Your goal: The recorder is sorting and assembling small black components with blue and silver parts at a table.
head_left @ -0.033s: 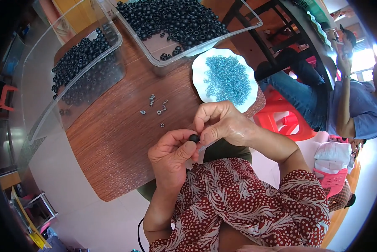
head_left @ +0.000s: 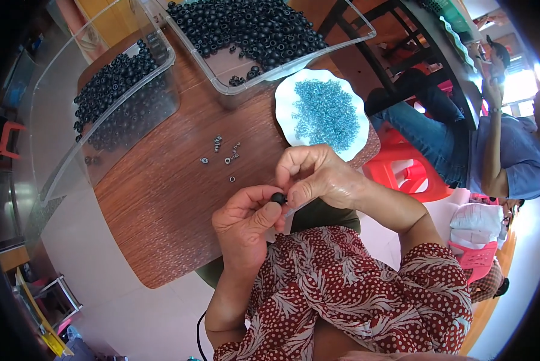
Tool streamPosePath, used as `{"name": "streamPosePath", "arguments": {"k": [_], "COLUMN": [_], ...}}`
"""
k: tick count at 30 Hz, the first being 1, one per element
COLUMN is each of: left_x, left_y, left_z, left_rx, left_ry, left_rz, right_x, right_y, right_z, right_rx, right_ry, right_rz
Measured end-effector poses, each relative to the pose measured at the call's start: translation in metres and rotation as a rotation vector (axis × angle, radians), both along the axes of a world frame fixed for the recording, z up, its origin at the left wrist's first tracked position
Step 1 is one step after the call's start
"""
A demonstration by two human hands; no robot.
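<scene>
A round black bead point(head_left: 277, 198) is pinched between the thumb and fingers of my left hand point(head_left: 246, 225). Close against its right side, the thumb and forefinger of my right hand point(head_left: 324, 178) are pressed together; what they grip is too small to make out. Both hands are over the near edge of the brown wooden table point(head_left: 173, 207). On the tabletop beyond them lie several small metallic-looking rings, among them a single ring point(head_left: 232, 179). A white scalloped plate point(head_left: 286, 123) of tiny blue beads point(head_left: 327, 114) stands just past my right hand.
Two clear plastic bins hold black beads: one bin point(head_left: 231, 90) at the back middle, another bin point(head_left: 173, 54) at the back left. To the right are a red plastic stool point(head_left: 411, 183) and a seated person point(head_left: 510, 156) at a dark table point(head_left: 444, 54).
</scene>
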State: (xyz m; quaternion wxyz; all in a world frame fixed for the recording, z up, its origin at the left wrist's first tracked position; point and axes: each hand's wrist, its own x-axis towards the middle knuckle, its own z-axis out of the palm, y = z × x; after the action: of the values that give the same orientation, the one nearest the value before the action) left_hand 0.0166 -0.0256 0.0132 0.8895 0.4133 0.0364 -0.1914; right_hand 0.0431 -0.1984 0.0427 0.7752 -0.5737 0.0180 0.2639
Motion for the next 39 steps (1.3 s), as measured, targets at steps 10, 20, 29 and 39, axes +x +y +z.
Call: {"name": "streamPosePath", "arguments": {"k": [10,20,29,39], "left_x": [-0.006,-0.011,-0.011,0.060], "left_y": [-0.004,-0.005,0.006,0.063], "left_z": [-0.001,0.001,0.003,0.082], "left_rx": [-0.056,-0.022,0.018,0.714], "left_ry": [0.062,0.084,0.040,-0.580], "left_rz": [-0.019,-0.025,0.036,0.694], "right_x": [-0.002,-0.007,-0.009,0.014], "right_y": [-0.004,0.000,0.009,-0.007], "right_z": [-0.008,-0.003,-0.002,0.015], "right_rx": [0.132,0.053,0.087,-0.427], "right_ry": [0.188,0.094,0.013,-0.528], "right_rz": [0.027,0.065,0.112,-0.055]}}
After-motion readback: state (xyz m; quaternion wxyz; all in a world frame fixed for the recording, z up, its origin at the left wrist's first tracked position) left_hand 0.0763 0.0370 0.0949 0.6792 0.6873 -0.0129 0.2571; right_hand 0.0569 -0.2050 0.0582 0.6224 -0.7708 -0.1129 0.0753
